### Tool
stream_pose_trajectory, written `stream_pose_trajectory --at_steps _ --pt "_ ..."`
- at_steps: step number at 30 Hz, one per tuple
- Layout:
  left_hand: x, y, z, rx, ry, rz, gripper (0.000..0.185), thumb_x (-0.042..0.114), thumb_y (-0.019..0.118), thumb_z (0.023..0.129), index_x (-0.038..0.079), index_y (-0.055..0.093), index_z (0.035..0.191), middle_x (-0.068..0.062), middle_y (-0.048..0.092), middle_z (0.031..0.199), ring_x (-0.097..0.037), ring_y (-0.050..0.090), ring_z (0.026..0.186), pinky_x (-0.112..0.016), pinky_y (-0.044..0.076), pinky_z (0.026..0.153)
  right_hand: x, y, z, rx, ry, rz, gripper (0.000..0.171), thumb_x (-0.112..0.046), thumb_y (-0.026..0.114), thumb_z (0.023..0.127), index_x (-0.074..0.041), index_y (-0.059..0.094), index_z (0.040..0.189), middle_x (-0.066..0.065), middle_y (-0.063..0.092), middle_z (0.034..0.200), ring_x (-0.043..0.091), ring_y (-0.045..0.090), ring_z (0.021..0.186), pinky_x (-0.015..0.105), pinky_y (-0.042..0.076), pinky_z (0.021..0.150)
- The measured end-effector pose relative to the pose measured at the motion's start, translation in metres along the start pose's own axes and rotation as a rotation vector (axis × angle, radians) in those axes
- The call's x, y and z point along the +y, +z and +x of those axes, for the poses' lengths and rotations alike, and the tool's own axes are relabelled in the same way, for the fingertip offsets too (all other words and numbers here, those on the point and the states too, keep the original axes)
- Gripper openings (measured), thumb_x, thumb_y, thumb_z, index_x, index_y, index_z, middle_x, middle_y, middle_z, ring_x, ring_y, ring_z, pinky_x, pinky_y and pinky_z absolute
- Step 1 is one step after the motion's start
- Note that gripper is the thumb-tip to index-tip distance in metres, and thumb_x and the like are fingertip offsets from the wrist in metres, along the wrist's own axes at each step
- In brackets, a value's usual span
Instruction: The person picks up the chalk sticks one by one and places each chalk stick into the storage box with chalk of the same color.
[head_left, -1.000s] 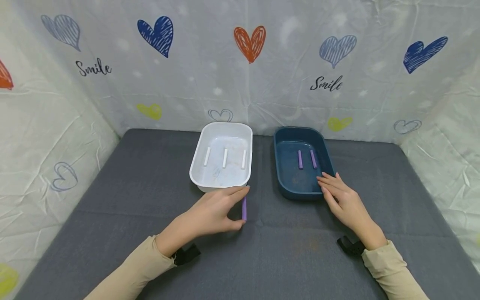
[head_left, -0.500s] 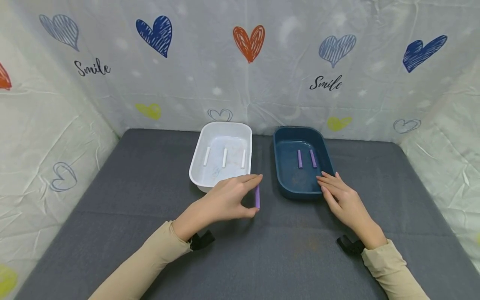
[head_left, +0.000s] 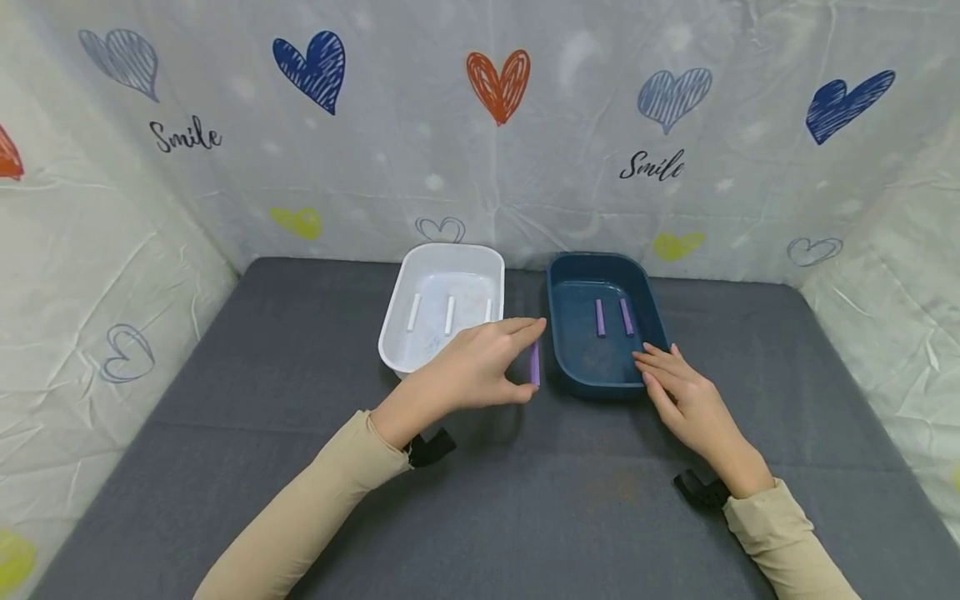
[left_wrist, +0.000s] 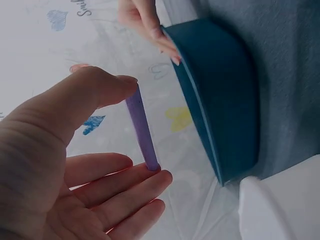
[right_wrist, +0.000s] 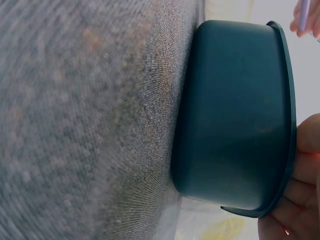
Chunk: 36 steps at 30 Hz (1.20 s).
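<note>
Between its thumb and fingertips my left hand (head_left: 480, 362) pinches a purple chalk stick (head_left: 535, 363) end to end, held up in the gap between the two trays. The left wrist view shows the chalk (left_wrist: 142, 127) spanning from thumb tip to middle fingers. My right hand (head_left: 686, 400) rests on the near right corner of the dark blue tray (head_left: 600, 389), its fairly straight fingers laid over the rim. Two purple chalk sticks (head_left: 601, 319) lie side by side inside this tray. In the right wrist view, the fingers (right_wrist: 300, 175) touch the tray's rim.
A white tray (head_left: 390, 342) stands left of the blue one, with three white chalk sticks (head_left: 450, 316) in it; my left hand partly covers its near right corner. Grey cloth (head_left: 570, 517) covers the table. Behind hangs a pale curtain (head_left: 570, 200) printed with hearts.
My left hand has moved right and away from me, carrying the purple chalk from in front of the white tray to beside the blue tray. The right hand has stayed on the rim.
</note>
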<state>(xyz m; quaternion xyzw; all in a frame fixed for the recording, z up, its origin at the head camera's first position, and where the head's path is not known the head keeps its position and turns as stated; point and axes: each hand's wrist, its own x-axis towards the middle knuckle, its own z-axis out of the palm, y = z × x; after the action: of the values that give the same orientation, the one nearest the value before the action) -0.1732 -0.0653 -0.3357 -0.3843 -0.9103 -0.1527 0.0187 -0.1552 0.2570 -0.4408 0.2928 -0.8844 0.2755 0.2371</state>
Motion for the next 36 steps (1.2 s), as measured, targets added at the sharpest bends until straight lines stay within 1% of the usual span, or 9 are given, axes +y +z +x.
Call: stream_pose_trajectory --at_steps 5,8,14,17,21,26,31,36 --pt "-0.001 -0.007 0.012 -0.015 -0.008 0.012 0.074 0.032 0.076 0.085 0.000 0.048 0.145 -0.014 0.051 0.146 -0.026 0.054 0.128 -0.041 0.051 0.096 0.000 0.000 0.000 -0.005 0.007 -0.002 0.027 0.000 0.063 0.094 0.008 0.068 0.120 0.020 0.066 0.125 0.034 0.056 0.126 0.049 0.030 0.115" --pt "-0.002 -0.010 0.019 -0.028 -0.015 0.022 0.074 0.032 0.075 0.086 0.000 0.047 0.146 -0.013 0.050 0.147 -0.025 0.053 0.129 -0.041 0.051 0.097 0.000 0.000 -0.001 -0.009 0.013 0.001 0.028 0.000 0.063 0.094 0.008 0.068 0.120 0.019 0.066 0.125 0.035 0.056 0.126 0.049 0.030 0.115" --pt "-0.002 -0.013 0.032 -0.050 -0.032 0.057 0.075 0.031 0.074 0.086 0.000 0.044 0.148 -0.014 0.048 0.148 -0.025 0.053 0.129 -0.040 0.052 0.096 0.000 0.000 -0.002 -0.012 0.012 0.005 0.028 0.001 0.063 0.093 0.008 0.068 0.120 0.020 0.066 0.125 0.036 0.055 0.126 0.046 0.029 0.116" --pt "-0.002 -0.014 0.039 -0.053 -0.038 0.068 0.076 0.031 0.075 0.085 0.000 0.044 0.148 -0.014 0.049 0.147 -0.026 0.054 0.128 -0.040 0.052 0.095 0.000 0.000 -0.001 -0.010 0.010 0.007 0.027 0.000 0.062 0.094 0.008 0.068 0.120 0.020 0.066 0.125 0.036 0.055 0.126 0.046 0.029 0.116" --pt "-0.002 -0.015 0.049 -0.073 -0.061 0.070 0.076 0.032 0.074 0.086 0.002 0.044 0.149 -0.012 0.048 0.148 -0.024 0.055 0.127 -0.039 0.053 0.094 0.000 0.000 0.000 -0.010 0.008 0.008 0.027 -0.001 0.062 0.095 0.008 0.068 0.120 0.020 0.066 0.125 0.036 0.055 0.126 0.048 0.030 0.115" --pt "-0.001 -0.015 0.065 -0.101 -0.086 0.066 0.077 0.034 0.075 0.086 0.004 0.043 0.149 -0.010 0.049 0.147 -0.021 0.056 0.124 -0.036 0.052 0.093 -0.001 -0.001 -0.001 -0.010 0.009 0.015 0.027 0.000 0.062 0.094 0.008 0.068 0.119 0.020 0.066 0.125 0.036 0.055 0.126 0.049 0.029 0.115" --pt "-0.003 -0.012 0.078 -0.148 -0.129 0.082 0.078 0.034 0.076 0.086 0.005 0.042 0.151 -0.010 0.048 0.148 -0.022 0.056 0.123 -0.036 0.052 0.094 -0.001 -0.001 -0.001 -0.009 0.007 0.016 0.027 0.001 0.062 0.094 0.008 0.068 0.119 0.021 0.066 0.124 0.036 0.056 0.125 0.045 0.028 0.116" --pt "-0.005 -0.007 0.091 -0.191 -0.172 0.076 0.079 0.035 0.075 0.087 0.007 0.040 0.152 -0.009 0.046 0.149 -0.022 0.054 0.126 -0.037 0.052 0.093 -0.001 -0.001 0.000 -0.010 0.008 0.012 0.028 0.000 0.063 0.094 0.008 0.068 0.120 0.020 0.066 0.124 0.035 0.056 0.126 0.049 0.030 0.114"
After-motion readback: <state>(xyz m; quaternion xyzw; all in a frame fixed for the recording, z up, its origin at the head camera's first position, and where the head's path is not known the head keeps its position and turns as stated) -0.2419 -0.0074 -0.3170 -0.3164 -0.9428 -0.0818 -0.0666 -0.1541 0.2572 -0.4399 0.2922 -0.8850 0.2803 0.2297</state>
